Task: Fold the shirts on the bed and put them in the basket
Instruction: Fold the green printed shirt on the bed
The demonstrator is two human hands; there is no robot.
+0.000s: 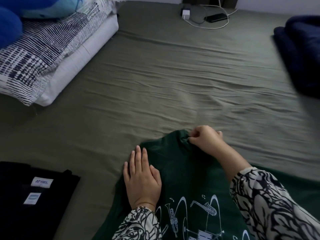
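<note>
A dark green shirt (188, 174) with a white print of musical instruments lies on the bed at the bottom centre. My left hand (142, 177) rests flat on its left side, fingers straight. My right hand (207, 140) pinches the shirt's far edge near its top corner. A black shirt (29, 196) with white labels lies folded at the bottom left. No basket is in view.
The grey-green bed sheet (173, 80) stretches ahead. Patterned pillows (43, 54) and a blue plush (10, 26) lie at the upper left. A dark blue blanket (303, 54) lies at the right. A charger with cables (204, 16) sits at the far edge.
</note>
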